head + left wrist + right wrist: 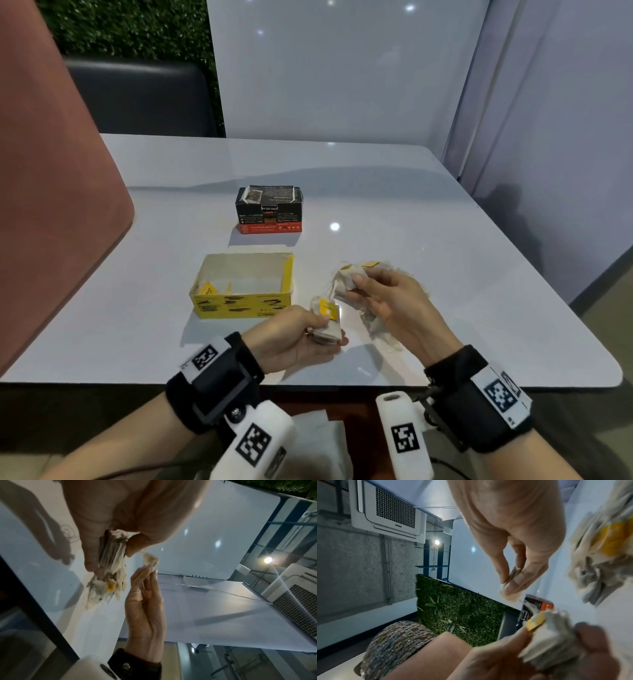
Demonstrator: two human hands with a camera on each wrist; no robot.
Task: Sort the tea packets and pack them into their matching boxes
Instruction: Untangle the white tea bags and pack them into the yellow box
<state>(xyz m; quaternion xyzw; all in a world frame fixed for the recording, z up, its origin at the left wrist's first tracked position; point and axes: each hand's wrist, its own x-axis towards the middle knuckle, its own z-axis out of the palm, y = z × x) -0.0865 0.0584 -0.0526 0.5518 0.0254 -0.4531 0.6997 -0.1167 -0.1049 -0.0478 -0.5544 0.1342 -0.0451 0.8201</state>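
Above the glossy table (445,274), left hand (294,337) grips a papery teabag stack (325,330); right hand (387,301) pinches one crumpled teabag (344,286).

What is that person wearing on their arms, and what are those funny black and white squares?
Each wrist has a black strap: left wristband, right wristband. White labels on them show black square code patterns. A white rounded camera pod with the same pattern hangs under each wrist. No sleeves show.
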